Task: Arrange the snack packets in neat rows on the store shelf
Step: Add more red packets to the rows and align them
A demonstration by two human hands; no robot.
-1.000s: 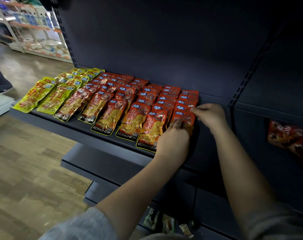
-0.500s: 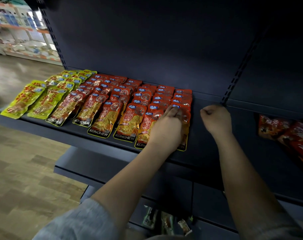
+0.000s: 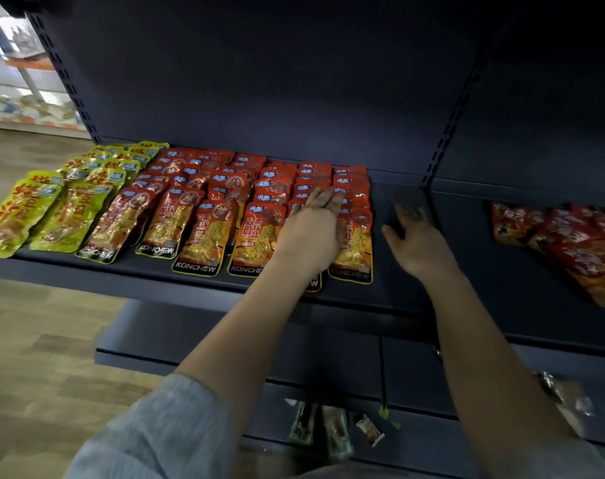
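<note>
Rows of red and orange snack packets [image 3: 204,233] lie overlapping on the dark shelf [image 3: 190,281], with yellow-green packets [image 3: 21,216] in rows at the left end. My left hand [image 3: 311,229] lies flat with straight fingers on the two rightmost red rows, covering part of them. The rightmost front packet [image 3: 354,250] shows beside that hand. My right hand [image 3: 415,240] hovers open over the bare shelf just right of the rows, holding nothing.
A loose pile of red packets [image 3: 570,243] lies on the neighbouring shelf section at right, past the slotted upright [image 3: 442,140]. Several small packets [image 3: 335,430] sit on the lower shelf. Wooden floor [image 3: 35,340] lies to the left.
My right hand went from a fist at the row's right edge to open fingers, drifting slightly right. My left hand slid forward and flattened over the rightmost rows.
</note>
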